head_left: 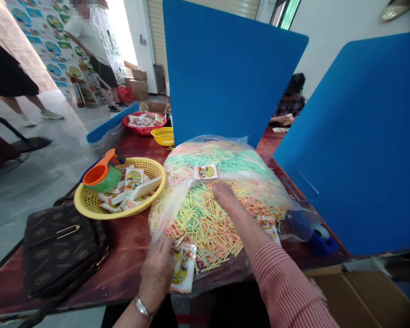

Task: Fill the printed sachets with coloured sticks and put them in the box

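Observation:
A big clear plastic bag [246,150] full of thin coloured sticks [205,218] lies open on the dark red table [123,269] in front of me. My left hand [159,269] is closed on a small printed packet [182,266] at the bag's near edge. My right hand [225,193] reaches into the pile of sticks, fingers bunched and partly buried among them. Another small printed packet [206,171] lies on the sticks just beyond my right hand.
A yellow basket [89,202] with printed packets and an orange-and-green scoop [100,175] sits to the left. A dark patterned bag [59,246] lies near the table's left edge. Blue dividers [225,68] stand behind and right. People stand and sit farther back.

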Motion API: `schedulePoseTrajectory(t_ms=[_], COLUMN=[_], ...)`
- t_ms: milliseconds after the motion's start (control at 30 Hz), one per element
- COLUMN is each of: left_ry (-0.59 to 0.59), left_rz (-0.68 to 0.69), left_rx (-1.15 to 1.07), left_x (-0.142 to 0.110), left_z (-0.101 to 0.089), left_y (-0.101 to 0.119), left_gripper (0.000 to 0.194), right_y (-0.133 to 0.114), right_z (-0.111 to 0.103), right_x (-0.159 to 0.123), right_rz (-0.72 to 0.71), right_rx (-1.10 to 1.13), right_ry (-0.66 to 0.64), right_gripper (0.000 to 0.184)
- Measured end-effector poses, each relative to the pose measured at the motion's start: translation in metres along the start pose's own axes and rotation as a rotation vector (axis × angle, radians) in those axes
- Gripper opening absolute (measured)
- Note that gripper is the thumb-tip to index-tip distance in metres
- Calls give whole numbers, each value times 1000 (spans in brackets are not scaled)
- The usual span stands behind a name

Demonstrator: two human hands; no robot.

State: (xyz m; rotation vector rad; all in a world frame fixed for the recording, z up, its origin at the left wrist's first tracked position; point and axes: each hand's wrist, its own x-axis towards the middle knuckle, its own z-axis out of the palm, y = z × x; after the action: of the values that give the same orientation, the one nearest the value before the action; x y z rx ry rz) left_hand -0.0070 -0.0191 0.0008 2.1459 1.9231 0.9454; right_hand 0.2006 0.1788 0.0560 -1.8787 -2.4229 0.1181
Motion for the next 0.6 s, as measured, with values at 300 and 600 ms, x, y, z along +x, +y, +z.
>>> schedulePoseTrajectory(t_ms=[300,600], left_ry=[-158,-323], left_rz=[-278,-27], left_rx=[-408,-411], left_x=[37,53], left_z=[-13,-9], left_y=[33,39], left_gripper=[24,24], right_y=[24,29], right_z=[26,13], right_x=[-13,-25], right_rz=[-5,-139], right_rx=[653,682], right_ry=[336,389], right_gripper=[29,26])
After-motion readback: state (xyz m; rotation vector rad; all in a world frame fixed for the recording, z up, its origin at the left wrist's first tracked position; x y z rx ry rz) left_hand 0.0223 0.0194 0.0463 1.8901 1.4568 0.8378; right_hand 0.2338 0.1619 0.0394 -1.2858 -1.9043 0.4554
